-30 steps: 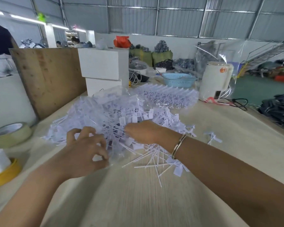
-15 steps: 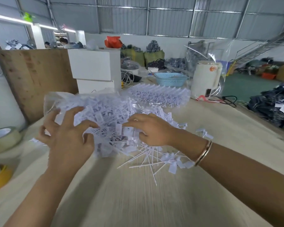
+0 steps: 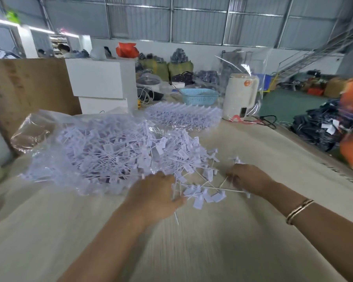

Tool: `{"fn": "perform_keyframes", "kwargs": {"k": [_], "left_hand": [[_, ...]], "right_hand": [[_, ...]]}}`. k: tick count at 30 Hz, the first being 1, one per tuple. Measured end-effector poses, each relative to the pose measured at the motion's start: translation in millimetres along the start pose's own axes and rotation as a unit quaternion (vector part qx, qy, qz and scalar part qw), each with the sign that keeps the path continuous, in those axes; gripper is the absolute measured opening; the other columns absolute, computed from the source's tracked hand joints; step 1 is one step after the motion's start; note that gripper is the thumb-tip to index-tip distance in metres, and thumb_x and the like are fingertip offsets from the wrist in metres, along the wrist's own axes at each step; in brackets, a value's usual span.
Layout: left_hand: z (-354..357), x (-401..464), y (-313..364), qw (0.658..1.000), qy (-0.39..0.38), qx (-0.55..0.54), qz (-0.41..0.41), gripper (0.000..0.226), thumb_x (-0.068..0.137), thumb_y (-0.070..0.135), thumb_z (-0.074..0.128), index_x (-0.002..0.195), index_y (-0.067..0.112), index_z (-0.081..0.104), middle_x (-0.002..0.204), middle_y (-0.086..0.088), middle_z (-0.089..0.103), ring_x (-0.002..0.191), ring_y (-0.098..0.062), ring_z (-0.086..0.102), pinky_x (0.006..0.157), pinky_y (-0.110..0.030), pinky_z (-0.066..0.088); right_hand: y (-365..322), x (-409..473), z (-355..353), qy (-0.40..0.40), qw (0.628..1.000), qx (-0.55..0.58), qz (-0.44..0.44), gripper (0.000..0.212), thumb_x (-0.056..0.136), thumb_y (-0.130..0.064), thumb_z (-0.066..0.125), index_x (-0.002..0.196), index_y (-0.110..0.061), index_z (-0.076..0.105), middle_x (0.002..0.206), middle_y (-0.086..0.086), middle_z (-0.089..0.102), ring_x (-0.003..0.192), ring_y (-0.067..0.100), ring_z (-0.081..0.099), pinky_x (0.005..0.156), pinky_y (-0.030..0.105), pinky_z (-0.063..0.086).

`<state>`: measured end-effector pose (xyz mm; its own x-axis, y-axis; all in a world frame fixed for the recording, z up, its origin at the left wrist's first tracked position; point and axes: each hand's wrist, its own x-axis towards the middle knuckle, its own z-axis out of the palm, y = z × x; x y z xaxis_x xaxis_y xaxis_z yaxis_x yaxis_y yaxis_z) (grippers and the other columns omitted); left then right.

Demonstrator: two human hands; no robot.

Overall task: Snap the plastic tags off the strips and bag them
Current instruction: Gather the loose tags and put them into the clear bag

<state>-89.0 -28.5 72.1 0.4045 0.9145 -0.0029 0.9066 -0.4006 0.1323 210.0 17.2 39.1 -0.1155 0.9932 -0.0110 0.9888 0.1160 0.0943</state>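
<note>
Both forearms extend forward, backs of the hands facing up. The left hand (image 3: 154,195) lies palm down with fingers curled downward at their tips. The right hand (image 3: 248,180), just to its right, has fingers bent under in a pinch; a bangle circles its wrist.

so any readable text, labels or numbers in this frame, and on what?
No text can be read anywhere.
White appliance: an orange round mark, too blurred to read.
Tags on the dark bundles: white, too small to read.
Plastic tags in the clear bag: no print visible.
</note>
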Motion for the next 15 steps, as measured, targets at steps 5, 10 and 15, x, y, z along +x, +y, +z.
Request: {"fn": "perform_keyframes", "kwargs": {"k": [5,10,15], "left_hand": [[45.9,23.5,15.7,0.993,0.066,0.089,0.03,0.047,0.093,0.053,0.034,0.129,0.027,0.046,0.132,-0.001,0.044,0.124,-0.022,0.037,0.099,-0.037,0.03],[56.7,24.6,-1.0,0.989,0.139,0.002,0.055,0.038,0.093,0.035,0.04,0.131,0.032,0.046,0.125,0.005,0.047,0.115,-0.017,0.046,0.092,-0.031,0.043],[55.9,22.7,-11.1,0.989,0.123,0.066,-0.042,0.057,0.091,0.058,0.033,0.133,0.021,0.04,0.131,-0.001,0.045,0.121,-0.023,0.043,0.101,-0.038,0.033]], "right_hand": [[-32.6,5.1,-3.3,0.075,0.988,-0.006,-0.131,0.024,0.093,-0.019,0.046,0.106,-0.017,0.067,0.107,0.004,0.064,0.103,0.019,0.056,0.084,0.024,0.036],[-38.7,-12.7,-14.9,0.052,0.974,0.174,-0.132,0.04,0.087,-0.046,0.057,0.12,-0.023,0.057,0.115,-0.009,0.057,0.101,0.011,0.057,0.08,0.014,0.033],[-26.1,-35.8,0.8,-0.005,0.986,0.12,-0.119,0.054,0.086,-0.057,0.048,0.136,-0.038,0.035,0.122,-0.024,0.043,0.115,0.013,0.046,0.088,0.022,0.039]]}}
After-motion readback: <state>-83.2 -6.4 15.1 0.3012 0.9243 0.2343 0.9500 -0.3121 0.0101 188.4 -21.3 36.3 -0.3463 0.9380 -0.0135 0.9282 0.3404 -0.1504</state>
